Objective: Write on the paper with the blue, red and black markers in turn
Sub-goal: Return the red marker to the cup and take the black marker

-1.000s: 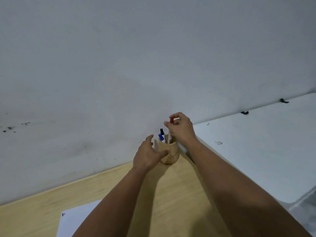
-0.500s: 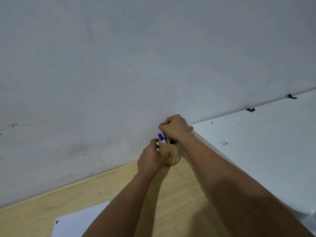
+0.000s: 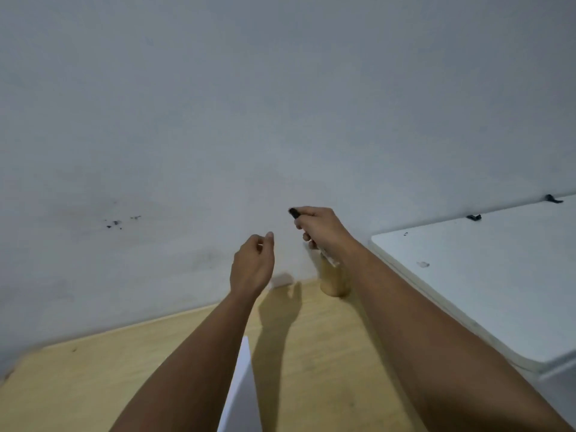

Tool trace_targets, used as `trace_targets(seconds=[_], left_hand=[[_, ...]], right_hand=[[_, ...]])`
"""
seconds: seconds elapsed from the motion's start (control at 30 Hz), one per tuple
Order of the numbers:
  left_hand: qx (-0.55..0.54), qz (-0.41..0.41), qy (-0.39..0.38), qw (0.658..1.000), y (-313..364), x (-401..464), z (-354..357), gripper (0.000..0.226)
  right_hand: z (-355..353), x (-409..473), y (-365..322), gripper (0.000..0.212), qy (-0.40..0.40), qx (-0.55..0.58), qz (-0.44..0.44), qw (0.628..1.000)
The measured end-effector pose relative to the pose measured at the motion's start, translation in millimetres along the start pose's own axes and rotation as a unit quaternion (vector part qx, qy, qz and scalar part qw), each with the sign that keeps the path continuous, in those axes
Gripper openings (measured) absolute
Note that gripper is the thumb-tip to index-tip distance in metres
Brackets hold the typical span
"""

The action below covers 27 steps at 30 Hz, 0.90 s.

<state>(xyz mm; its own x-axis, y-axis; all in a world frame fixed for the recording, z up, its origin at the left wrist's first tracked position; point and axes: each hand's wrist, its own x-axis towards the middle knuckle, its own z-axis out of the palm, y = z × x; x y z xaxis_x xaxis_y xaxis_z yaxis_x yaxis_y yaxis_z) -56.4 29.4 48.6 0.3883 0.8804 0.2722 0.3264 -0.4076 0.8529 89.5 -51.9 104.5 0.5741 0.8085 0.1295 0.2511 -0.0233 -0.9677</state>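
Our right hand (image 3: pixel 321 230) grips the black marker (image 3: pixel 293 212) above the wooden pen holder (image 3: pixel 333 280); our left hand (image 3: pixel 252 265) hangs loosely curled, empty

Holder (image 3: pixel 333 280) stands on table (image 3: pixel 93 385), behind paper (image 3: pixel 241 397).

The black marker (image 3: pixel 294 212) is sitting raised above the counter, its dark cap pointing toward ten o'clock; the rest is hidden. The white paper (image 3: pixel 241 388) is lying flat at six o'clock, only a narrow strip showing.
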Motion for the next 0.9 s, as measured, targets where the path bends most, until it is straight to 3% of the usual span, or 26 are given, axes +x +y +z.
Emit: trace_targets(seconds=[0.13, 0.3, 0.4, 0.57, 0.7, 0.73, 0.8, 0.9], left_hand=[[-0.011, -0.012, 0.017, 1.0, -16.4, -20.2, -73.0, 0.075], [0.014, 0.013, -0.022, 1.0, -55.6, -42.0, -144.7, 0.063], [-0.025, -0.028, -0.019, 0.999, -75.4, -51.5, -178.9, 0.054], [-0.094, -0.124, 0.002, 0.988, -104.4, -55.7, -195.8, 0.047], [-0.155, -0.19, 0.113, 0.963, -132.2, -43.5, -203.2, 0.042], [-0.114, -0.183, 0.131, 0.968, -144.4, -40.2, -209.7, 0.045], [0.092, -0.128, 0.107, 0.982, -168.8, -39.5, -219.5, 0.056], [0.337, -0.056, 0.011, 0.94, -189.7, -46.0, -207.6, 0.056]], right_hand=[[52.9, -33.1, 8.4, 0.026, -0.164, 0.015, 0.021, 0.986], [132.9, -61.6, 14.2, 0.024, -0.284, 0.024, 0.013, 0.958], [176.7, -72.9, 18.3, 0.021, -0.264, 0.011, -0.036, 0.964], [226.0, -78.6, 29.0, 0.014, -0.177, -0.107, -0.192, 0.959], [230.6, -67.9, 57.0, 0.014, -0.144, -0.219, -0.256, 0.93], [225.7, -64.6, 65.8, 0.013, -0.139, -0.221, -0.245, 0.934], [216.5, -58.7, 81.0, 0.012, -0.131, -0.184, -0.185, 0.956], [213.1, -51.7, 89.3, 0.019, -0.097, -0.034, -0.055, 0.993]])
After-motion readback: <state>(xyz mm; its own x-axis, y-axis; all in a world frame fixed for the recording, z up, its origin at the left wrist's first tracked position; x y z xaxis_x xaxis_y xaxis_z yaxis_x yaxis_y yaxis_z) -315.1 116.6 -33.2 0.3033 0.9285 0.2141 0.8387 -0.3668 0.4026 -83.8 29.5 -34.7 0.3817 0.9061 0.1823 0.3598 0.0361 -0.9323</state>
